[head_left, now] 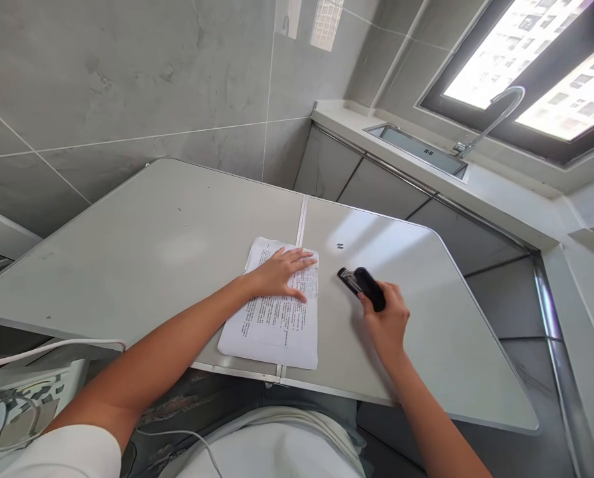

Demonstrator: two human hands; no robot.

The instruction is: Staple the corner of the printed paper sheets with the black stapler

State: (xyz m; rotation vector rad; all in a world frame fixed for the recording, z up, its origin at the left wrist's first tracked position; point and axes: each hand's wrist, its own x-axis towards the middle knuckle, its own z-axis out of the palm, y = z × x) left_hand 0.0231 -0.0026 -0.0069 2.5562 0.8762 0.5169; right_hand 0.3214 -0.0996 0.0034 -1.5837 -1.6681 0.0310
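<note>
My left hand (281, 272) lies flat with its fingers spread on printed paper sheets (271, 332), pressing on their upper part. The sheets rest across the table's seam, and part of the text is hidden under the hand. To the right of the paper, my right hand (389, 315) is wrapped round a black stapler (371, 289). The stapler's front end points up and left, apart from the sheets. Beyond the stapler, two small dark strips (340, 246), too small to name for certain, lie on the table.
The pale folding table (127, 252) has a metal seam and rim. Behind it on the right stands a counter with a sink (421, 151) and a curved faucet (500, 119). A white cable (52, 345) runs at the left edge, above a white patterned stand (42, 398).
</note>
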